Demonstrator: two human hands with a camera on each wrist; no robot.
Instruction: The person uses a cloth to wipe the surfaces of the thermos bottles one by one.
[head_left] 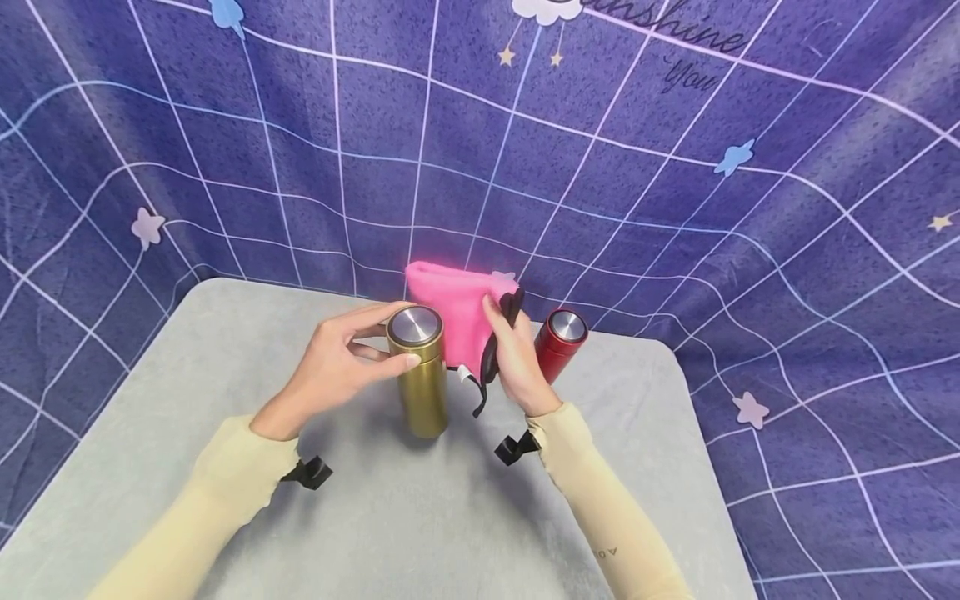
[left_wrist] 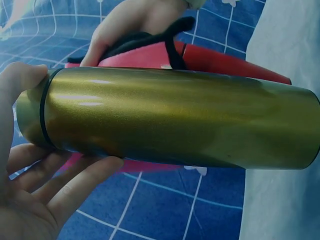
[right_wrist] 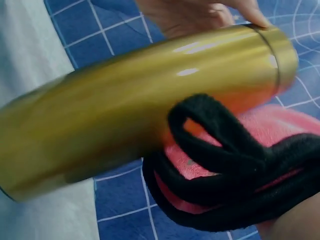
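Head: left hand (head_left: 333,365) around glossy gold flask (head_left: 423,392), right hand (head_left: 519,360) around fuzzy pink fabric (head_left: 455,315).

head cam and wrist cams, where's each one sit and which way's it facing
Head: on the head, facing forward and down at the table; left hand and right hand show.
Left wrist: on that wrist, facing the gold flask; left hand near, right hand beyond.
Right wrist: on that wrist, facing gold flask and pink cloth; right hand partly, left hand beyond.
Wrist views share the gold flask.

The gold flask (head_left: 424,387) looks smooth, glossy and metallic. Beside the gold flask, the pink cloth (head_left: 453,312) looks matt and fuzzy.
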